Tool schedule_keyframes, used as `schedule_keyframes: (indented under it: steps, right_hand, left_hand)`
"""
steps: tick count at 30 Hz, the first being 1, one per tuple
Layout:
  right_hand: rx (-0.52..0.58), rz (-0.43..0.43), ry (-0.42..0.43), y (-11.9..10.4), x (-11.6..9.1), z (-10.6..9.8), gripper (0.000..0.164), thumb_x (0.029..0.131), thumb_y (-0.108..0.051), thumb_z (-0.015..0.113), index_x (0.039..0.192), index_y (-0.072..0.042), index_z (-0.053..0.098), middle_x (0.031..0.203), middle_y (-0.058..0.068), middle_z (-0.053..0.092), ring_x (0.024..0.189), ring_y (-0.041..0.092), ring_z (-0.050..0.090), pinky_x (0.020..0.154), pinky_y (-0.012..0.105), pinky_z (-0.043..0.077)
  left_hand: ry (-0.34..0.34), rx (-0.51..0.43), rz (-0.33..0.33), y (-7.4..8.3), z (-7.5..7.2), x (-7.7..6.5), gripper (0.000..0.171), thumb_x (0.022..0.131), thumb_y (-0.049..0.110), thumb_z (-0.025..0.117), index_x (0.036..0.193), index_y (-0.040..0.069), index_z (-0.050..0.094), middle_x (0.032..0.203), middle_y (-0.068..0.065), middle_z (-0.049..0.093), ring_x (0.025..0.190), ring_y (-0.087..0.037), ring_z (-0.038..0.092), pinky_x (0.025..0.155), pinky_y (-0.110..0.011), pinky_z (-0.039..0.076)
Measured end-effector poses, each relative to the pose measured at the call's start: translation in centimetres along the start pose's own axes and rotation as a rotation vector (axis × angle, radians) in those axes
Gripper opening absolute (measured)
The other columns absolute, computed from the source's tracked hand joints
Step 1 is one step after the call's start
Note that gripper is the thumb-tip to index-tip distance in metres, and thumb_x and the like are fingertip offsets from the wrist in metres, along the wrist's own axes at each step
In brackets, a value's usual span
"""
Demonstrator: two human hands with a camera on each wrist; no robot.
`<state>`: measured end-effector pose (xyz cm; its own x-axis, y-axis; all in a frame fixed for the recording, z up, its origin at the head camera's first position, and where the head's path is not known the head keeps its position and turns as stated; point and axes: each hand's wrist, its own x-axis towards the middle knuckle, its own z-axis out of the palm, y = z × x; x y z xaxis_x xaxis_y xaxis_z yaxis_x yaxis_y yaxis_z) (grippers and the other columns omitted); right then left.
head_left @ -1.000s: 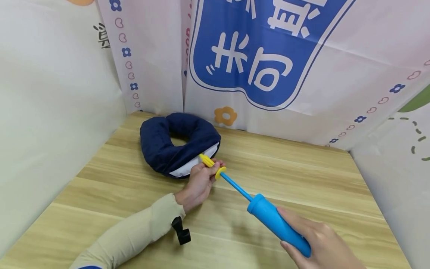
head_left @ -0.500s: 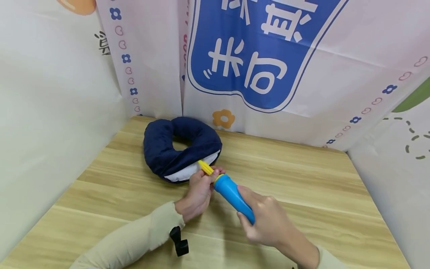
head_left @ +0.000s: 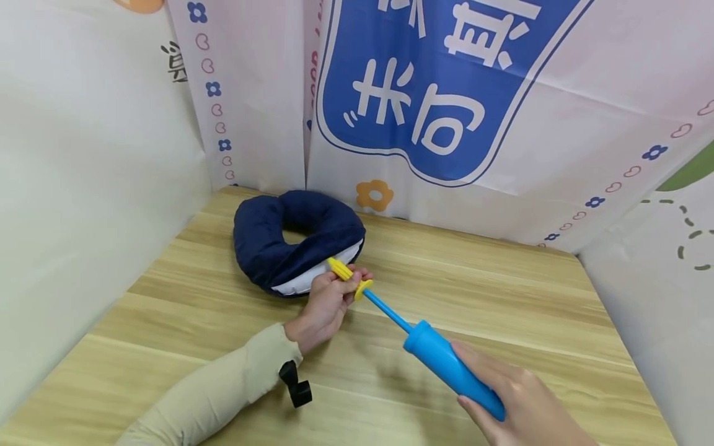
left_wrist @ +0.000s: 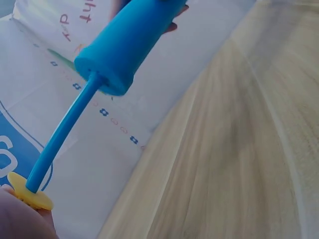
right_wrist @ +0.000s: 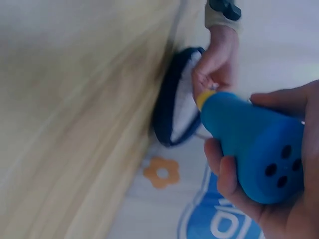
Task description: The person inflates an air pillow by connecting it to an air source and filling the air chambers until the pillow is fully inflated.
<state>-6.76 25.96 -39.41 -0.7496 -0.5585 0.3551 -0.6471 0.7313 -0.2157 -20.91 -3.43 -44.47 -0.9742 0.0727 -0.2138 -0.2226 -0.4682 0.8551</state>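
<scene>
A navy U-shaped neck pillow [head_left: 259, 238] lies on the table, its cover parted along the front to bare a white inner part [head_left: 304, 279]. My left hand [head_left: 326, 303] pinches the yellow nozzle [head_left: 341, 269] of a hand pump, whose tip points into the white opening. Where the tip meets the pillow is partly hidden. My right hand [head_left: 519, 396] grips the blue pump barrel [head_left: 454, 365], drawn back so the thin blue rod [head_left: 387, 310] shows between barrel and yellow flange [left_wrist: 30, 191]. In the right wrist view, fingers wrap the barrel near its end with holes [right_wrist: 283, 167].
The wood-grain table [head_left: 530, 297] meets a printed white backdrop [head_left: 546, 142] behind the pillow and white walls on both sides. A black strap piece [head_left: 295, 384] hangs from the left sleeve [head_left: 223, 384].
My right hand pushed the barrel forward up to the yellow flange half a second ago, then pulled it back, baring the rod again. My left hand keeps its pinch on the nozzle.
</scene>
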Motion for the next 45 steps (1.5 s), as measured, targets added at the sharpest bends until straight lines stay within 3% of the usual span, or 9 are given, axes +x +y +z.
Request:
schedule_keyframes:
  steps: [5, 10, 15, 21, 26, 29, 34, 38, 45]
  right_hand:
    - [-0.047, 0.005, 0.013, -0.4, 0.0, -0.4, 0.082, 0.08, -0.028, 0.093, 0.153, -0.017, 0.057, 0.124, 0.0, 0.078, 0.088, 0.0, 0.072, 0.068, 0.024, 0.06]
    - [-0.061, -0.093, 0.128, -1.7, 3.8, 1.6, 0.072, 0.075, -0.017, 0.088, 0.141, -0.005, 0.063, 0.112, 0.005, 0.08, 0.08, 0.008, 0.074, 0.063, 0.03, 0.062]
    - [-0.038, -0.136, 0.17, -2.5, 7.4, 4.9, 0.066, 0.074, -0.016, 0.085, 0.135, 0.002, 0.065, 0.118, 0.012, 0.079, 0.085, 0.018, 0.079, 0.066, 0.034, 0.064]
    - [0.045, -0.054, 0.152, -2.3, 8.0, 5.4, 0.062, 0.078, -0.016, 0.085, 0.134, 0.002, 0.068, 0.116, 0.011, 0.08, 0.09, 0.017, 0.079, 0.071, 0.035, 0.065]
    - [0.035, -0.017, 0.111, -2.1, 7.6, 4.4, 0.06, 0.082, -0.019, 0.085, 0.137, -0.001, 0.068, 0.119, 0.01, 0.08, 0.09, 0.017, 0.078, 0.072, 0.034, 0.065]
    - [0.029, -0.029, 0.107, -1.9, 7.7, 3.9, 0.06, 0.082, -0.018, 0.085, 0.138, -0.002, 0.067, 0.119, 0.009, 0.079, 0.091, 0.016, 0.078, 0.072, 0.034, 0.065]
    - [0.017, -0.048, 0.109, -1.6, 7.3, 3.2, 0.062, 0.081, -0.017, 0.086, 0.138, -0.001, 0.067, 0.118, 0.01, 0.08, 0.089, 0.015, 0.078, 0.071, 0.035, 0.065]
    - [0.031, -0.035, 0.086, -1.5, 6.9, 3.2, 0.062, 0.083, -0.017, 0.085, 0.139, -0.002, 0.066, 0.121, 0.011, 0.079, 0.093, 0.017, 0.078, 0.073, 0.036, 0.066]
    - [0.024, -0.041, 0.072, -1.3, 6.7, 3.1, 0.062, 0.083, -0.018, 0.086, 0.14, -0.002, 0.066, 0.121, 0.011, 0.079, 0.093, 0.016, 0.078, 0.073, 0.035, 0.065]
  left_hand:
    - [0.053, -0.044, 0.007, 0.1, 0.5, -0.6, 0.023, 0.107, 0.003, 0.057, 0.129, -0.003, 0.058, 0.104, 0.002, 0.074, 0.103, -0.01, 0.074, 0.088, -0.018, 0.058]
    - [0.155, -0.099, 0.044, -0.2, 1.3, -1.1, 0.018, 0.108, 0.004, 0.056, 0.125, 0.0, 0.055, 0.112, -0.004, 0.071, 0.1, -0.009, 0.073, 0.092, -0.021, 0.058]
    - [0.183, -0.076, 0.04, -0.7, 1.0, -1.9, 0.021, 0.108, 0.006, 0.056, 0.128, -0.001, 0.054, 0.113, -0.004, 0.071, 0.103, -0.012, 0.073, 0.095, -0.023, 0.058]
    - [0.024, 0.013, -0.005, -0.5, -0.1, -2.1, 0.029, 0.107, 0.008, 0.06, 0.131, -0.007, 0.055, 0.119, -0.008, 0.072, 0.108, -0.012, 0.072, 0.096, -0.023, 0.059]
    - [-0.141, 0.349, -0.057, 2.2, -2.9, -1.9, 0.036, 0.109, 0.019, 0.059, 0.135, -0.006, 0.057, 0.132, -0.018, 0.068, 0.116, -0.021, 0.072, 0.105, -0.036, 0.058]
    - [-0.171, 0.701, 0.051, 4.0, -4.7, -2.0, 0.039, 0.108, 0.024, 0.06, 0.137, -0.003, 0.06, 0.131, -0.018, 0.071, 0.119, -0.026, 0.073, 0.105, -0.044, 0.058]
    - [-0.158, 1.18, 0.427, 5.8, -5.8, -2.2, 0.047, 0.103, 0.02, 0.066, 0.143, -0.003, 0.059, 0.129, -0.015, 0.073, 0.117, -0.028, 0.073, 0.098, -0.042, 0.061]
    - [-0.108, 1.345, 0.676, 5.8, -6.0, -1.9, 0.046, 0.098, 0.01, 0.07, 0.14, -0.005, 0.06, 0.124, -0.015, 0.072, 0.112, -0.027, 0.072, 0.096, -0.043, 0.061]
    - [-0.104, 1.531, 0.864, 5.9, -6.4, -1.1, 0.04, 0.094, 0.007, 0.075, 0.132, -0.004, 0.067, 0.127, -0.016, 0.069, 0.114, -0.03, 0.069, 0.097, -0.043, 0.06]
